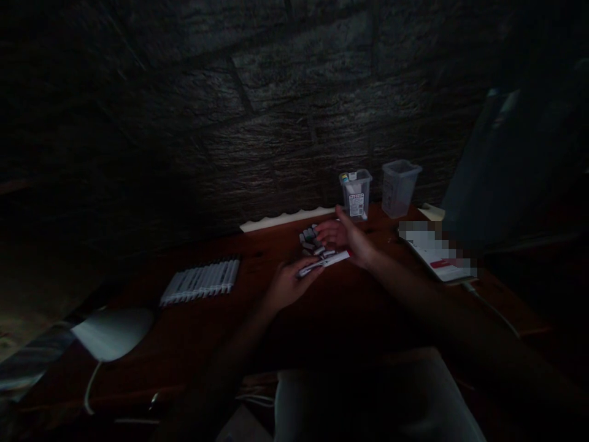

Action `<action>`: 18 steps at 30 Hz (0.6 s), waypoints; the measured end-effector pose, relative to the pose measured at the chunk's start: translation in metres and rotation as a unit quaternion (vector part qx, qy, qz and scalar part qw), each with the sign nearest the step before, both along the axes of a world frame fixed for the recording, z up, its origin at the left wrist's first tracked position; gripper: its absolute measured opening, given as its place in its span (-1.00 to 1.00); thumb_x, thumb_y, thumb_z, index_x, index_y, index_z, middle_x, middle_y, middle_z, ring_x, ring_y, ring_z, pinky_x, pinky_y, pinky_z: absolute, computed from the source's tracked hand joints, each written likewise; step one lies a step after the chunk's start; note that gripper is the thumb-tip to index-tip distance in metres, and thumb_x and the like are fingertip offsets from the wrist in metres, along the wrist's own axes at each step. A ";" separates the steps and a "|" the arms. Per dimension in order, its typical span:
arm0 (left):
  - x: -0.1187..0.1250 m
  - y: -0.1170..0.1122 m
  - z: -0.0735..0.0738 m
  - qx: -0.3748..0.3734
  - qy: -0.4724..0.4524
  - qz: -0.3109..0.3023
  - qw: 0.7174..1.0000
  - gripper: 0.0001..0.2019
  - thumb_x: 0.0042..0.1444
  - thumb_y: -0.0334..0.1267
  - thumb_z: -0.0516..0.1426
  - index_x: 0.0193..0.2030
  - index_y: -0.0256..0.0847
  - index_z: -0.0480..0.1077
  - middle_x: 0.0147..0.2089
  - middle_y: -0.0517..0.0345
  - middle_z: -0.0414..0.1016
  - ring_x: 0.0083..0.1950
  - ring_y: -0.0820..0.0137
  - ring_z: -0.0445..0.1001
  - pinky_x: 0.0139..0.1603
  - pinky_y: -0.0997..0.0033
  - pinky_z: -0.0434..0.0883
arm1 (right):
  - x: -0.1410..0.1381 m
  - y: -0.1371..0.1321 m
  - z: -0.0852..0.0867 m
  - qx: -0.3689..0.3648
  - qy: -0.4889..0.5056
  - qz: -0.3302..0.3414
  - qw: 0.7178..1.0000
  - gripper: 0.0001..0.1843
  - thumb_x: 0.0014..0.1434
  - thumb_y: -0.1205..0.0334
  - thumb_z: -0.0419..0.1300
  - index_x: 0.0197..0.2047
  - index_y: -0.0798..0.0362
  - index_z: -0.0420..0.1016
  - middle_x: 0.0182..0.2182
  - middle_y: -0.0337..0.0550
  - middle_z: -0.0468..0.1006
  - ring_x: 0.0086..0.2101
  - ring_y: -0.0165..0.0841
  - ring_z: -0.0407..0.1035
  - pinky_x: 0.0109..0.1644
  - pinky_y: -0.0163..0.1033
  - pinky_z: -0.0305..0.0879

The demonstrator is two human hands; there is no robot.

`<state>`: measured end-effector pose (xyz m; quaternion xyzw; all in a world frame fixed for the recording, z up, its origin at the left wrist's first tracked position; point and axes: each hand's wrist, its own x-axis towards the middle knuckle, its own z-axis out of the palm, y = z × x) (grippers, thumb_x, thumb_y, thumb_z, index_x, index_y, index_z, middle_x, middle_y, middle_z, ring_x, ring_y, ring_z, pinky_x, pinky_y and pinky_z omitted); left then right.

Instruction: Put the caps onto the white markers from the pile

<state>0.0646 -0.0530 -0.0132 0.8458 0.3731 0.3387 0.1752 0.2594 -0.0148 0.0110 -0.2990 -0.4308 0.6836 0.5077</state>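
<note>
The scene is very dark. My left hand (289,283) is closed round one or two white markers (324,263) that stick out to the right. My right hand (343,236) rests over a small pile of loose markers (310,240) on the brown desk (221,331), its fingers curled on the pile; what they grip is hidden. A neat row of several white markers (202,281) lies on the desk to the left of my hands.
Two clear plastic cups stand at the back: one (356,195) holds something labelled, the other (399,187) looks empty. A white paper or booklet (437,252) lies at right. A white lamp head (113,331) with a cable sits at front left. A stone-patterned wall rises behind.
</note>
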 end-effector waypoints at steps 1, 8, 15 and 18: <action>0.001 -0.001 0.000 0.002 0.001 -0.002 1.000 -0.76 0.19 -0.17 0.16 -0.06 -0.20 0.52 -0.14 0.12 0.63 -0.20 0.39 0.59 -0.15 0.52 0.48 | -0.002 -0.001 0.000 -0.005 0.014 0.014 1.000 -0.24 0.06 -0.48 -0.03 -0.38 0.09 0.58 -0.49 -0.15 0.55 -0.47 -0.42 0.38 -0.37 -0.29 0.23; 0.001 -0.002 -0.003 0.020 0.009 0.004 1.000 -0.75 0.15 -0.11 0.19 -0.11 -0.15 0.55 -0.19 0.14 0.65 -0.28 0.39 0.60 -0.19 0.50 0.49 | -0.007 -0.008 0.001 0.038 -0.057 -0.006 0.998 -0.25 0.11 -0.44 -0.07 -0.45 0.09 0.55 -0.58 -0.17 0.49 -0.57 -0.45 0.27 -0.47 -0.31 0.12; 0.004 -0.007 -0.001 0.042 -0.007 0.017 0.999 -0.76 0.13 -0.06 0.20 -0.18 -0.14 0.58 -0.24 0.14 0.65 -0.33 0.38 0.59 -0.24 0.46 0.50 | -0.012 -0.016 0.004 0.088 -0.097 -0.037 0.991 -0.27 0.14 -0.43 -0.12 -0.62 0.04 0.38 -0.67 -0.22 0.37 -0.63 -0.47 0.18 -0.51 -0.28 0.06; 0.003 -0.008 0.001 0.049 0.008 0.024 0.998 -0.75 0.13 -0.06 0.20 -0.19 -0.14 0.58 -0.26 0.14 0.65 -0.35 0.38 0.58 -0.26 0.47 0.50 | -0.012 -0.017 0.003 0.124 -0.134 -0.023 0.983 -0.26 0.14 -0.44 -0.12 -0.66 0.03 0.32 -0.70 -0.26 0.32 -0.64 -0.49 0.16 -0.50 -0.28 0.06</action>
